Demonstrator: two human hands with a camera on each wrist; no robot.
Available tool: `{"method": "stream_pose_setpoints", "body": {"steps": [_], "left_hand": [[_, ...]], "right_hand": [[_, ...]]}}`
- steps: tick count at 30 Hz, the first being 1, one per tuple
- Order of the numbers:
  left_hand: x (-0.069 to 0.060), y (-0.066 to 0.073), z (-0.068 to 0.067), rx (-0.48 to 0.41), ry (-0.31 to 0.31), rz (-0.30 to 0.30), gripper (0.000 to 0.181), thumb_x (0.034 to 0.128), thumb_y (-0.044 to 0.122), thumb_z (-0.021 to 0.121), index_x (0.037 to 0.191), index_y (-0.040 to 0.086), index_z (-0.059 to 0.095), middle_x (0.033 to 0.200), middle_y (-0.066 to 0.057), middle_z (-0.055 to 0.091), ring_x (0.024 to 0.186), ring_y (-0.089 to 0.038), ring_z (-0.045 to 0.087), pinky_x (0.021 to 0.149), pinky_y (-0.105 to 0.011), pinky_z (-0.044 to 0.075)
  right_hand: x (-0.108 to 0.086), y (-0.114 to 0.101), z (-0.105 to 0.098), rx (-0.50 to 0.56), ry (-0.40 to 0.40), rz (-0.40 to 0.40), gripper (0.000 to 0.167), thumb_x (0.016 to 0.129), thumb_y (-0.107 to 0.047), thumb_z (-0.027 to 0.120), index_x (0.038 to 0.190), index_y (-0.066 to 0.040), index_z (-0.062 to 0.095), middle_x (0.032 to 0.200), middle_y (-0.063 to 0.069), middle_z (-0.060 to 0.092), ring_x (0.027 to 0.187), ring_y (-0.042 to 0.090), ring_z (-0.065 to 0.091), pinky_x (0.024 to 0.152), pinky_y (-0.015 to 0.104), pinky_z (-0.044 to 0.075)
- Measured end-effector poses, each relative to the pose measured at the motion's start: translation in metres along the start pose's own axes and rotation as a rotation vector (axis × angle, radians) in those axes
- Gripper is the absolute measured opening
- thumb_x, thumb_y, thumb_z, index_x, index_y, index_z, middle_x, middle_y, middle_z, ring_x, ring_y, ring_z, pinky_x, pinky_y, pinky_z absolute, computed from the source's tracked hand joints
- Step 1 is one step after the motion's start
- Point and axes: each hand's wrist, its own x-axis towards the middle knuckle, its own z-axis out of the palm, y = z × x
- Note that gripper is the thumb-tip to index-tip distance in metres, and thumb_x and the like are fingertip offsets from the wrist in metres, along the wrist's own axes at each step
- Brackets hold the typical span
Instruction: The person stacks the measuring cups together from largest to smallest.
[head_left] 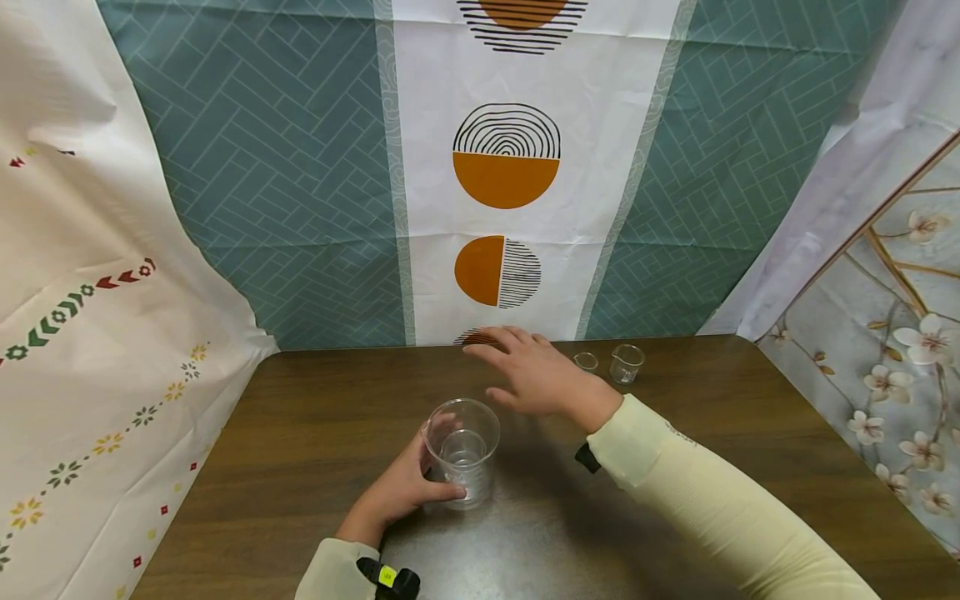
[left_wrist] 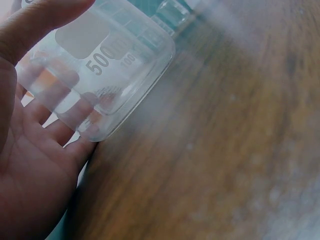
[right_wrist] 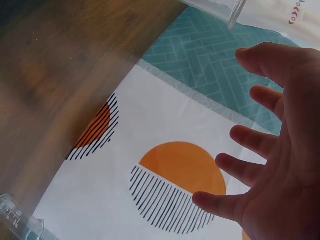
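A large clear beaker (head_left: 478,475) stands near the middle of the brown table, with a smaller round outline visible inside it. My left hand (head_left: 401,485) grips its left side, thumb in front and fingers curled round behind. Markings reading 500 and 100 show on the beaker (left_wrist: 95,65) in the left wrist view, beside the palm of my left hand (left_wrist: 37,160). My right hand (head_left: 542,377) hovers over the table behind and right of the beaker, holding nothing. The right wrist view shows the fingers of my right hand (right_wrist: 295,145) spread and slightly bent.
Two small clear beakers, one at the back right (head_left: 627,364) and one partly behind my right wrist (head_left: 586,361), stand near the table's (head_left: 315,417) back edge. A patterned cloth (head_left: 300,167) hangs behind the table, with other cloths at both sides.
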Motion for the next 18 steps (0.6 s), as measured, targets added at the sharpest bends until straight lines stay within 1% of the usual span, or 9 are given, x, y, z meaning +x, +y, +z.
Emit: {"method": "stream_pose_setpoints", "body": {"steps": [8,15,18], "left_hand": [[0.001,0.001,-0.001,0.004,-0.001,-0.016,0.093,0.0723,0.013,0.085,0.146,0.019,0.028,0.151,-0.008,0.039,0.136,-0.025,0.04,0.104,-0.015,0.033],[0.001,-0.002,-0.002,0.008,-0.003,-0.01,0.091,0.0725,0.012,0.085,0.144,0.02,0.029,0.15,-0.009,0.04,0.137,-0.026,0.04,0.104,-0.017,0.035],[0.001,-0.002,-0.002,0.015,-0.002,-0.021,0.091,0.0726,0.012,0.085,0.144,0.021,0.029,0.15,-0.009,0.04,0.137,-0.025,0.04,0.105,-0.019,0.035]], "right_hand": [[0.0,0.006,-0.001,0.01,-0.006,0.023,0.066,0.09,-0.04,0.064,0.149,-0.03,0.035,0.155,0.006,0.032,0.139,0.033,0.036,0.103,0.059,0.039],[0.0,0.01,0.0,-0.01,-0.021,0.058,0.065,0.091,-0.044,0.061,0.149,-0.03,0.035,0.155,0.007,0.032,0.14,0.034,0.034,0.104,0.062,0.037],[-0.001,0.012,0.001,-0.019,-0.026,0.074,0.065,0.091,-0.046,0.061,0.149,-0.03,0.035,0.155,0.007,0.032,0.14,0.035,0.034,0.104,0.063,0.036]]}}
